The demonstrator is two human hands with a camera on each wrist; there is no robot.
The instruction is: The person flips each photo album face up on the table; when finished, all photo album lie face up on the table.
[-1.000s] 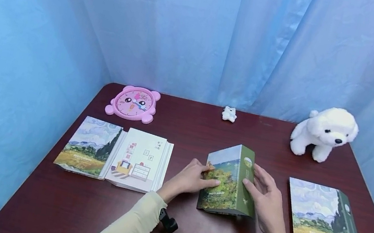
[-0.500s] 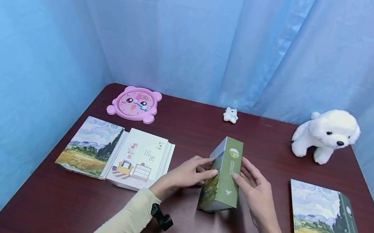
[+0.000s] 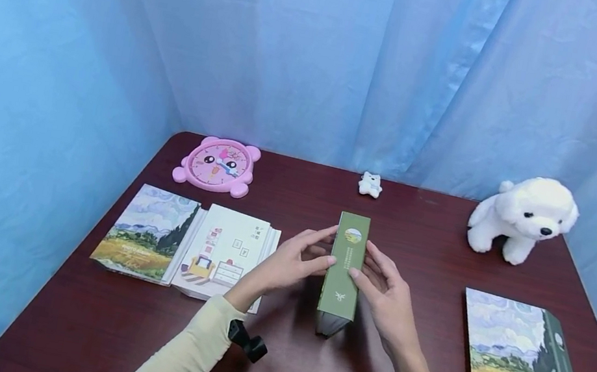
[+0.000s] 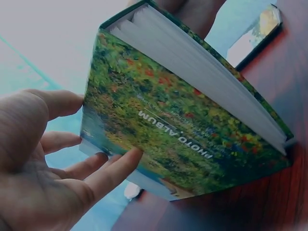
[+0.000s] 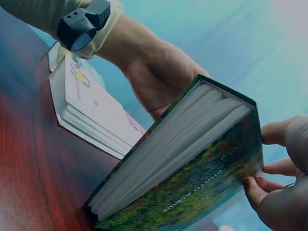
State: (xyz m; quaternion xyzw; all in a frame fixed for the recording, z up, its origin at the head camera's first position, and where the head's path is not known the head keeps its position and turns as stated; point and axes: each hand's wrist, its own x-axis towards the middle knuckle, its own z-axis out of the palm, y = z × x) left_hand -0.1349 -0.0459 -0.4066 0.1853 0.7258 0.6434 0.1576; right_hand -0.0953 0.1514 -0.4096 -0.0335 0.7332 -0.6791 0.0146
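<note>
A thick photo album with a green spine stands spine up on the dark red table, its pages downward. My left hand holds it from the left, thumb at the spine's edge and fingertips on the painted cover. From the right, my right hand holds the opposite cover the same way. White page edges show between the covers in both wrist views.
An opened album with an illustrated white page lies left. Another landscape-covered album lies right. Along the back are a pink clock, a small white bear figure and a white plush dog. Blue curtains surround the table.
The green album has turned from leaning, with its front cover showing, to upright with its spine facing up. Both hands have shifted left along with it and keep their hold.
</note>
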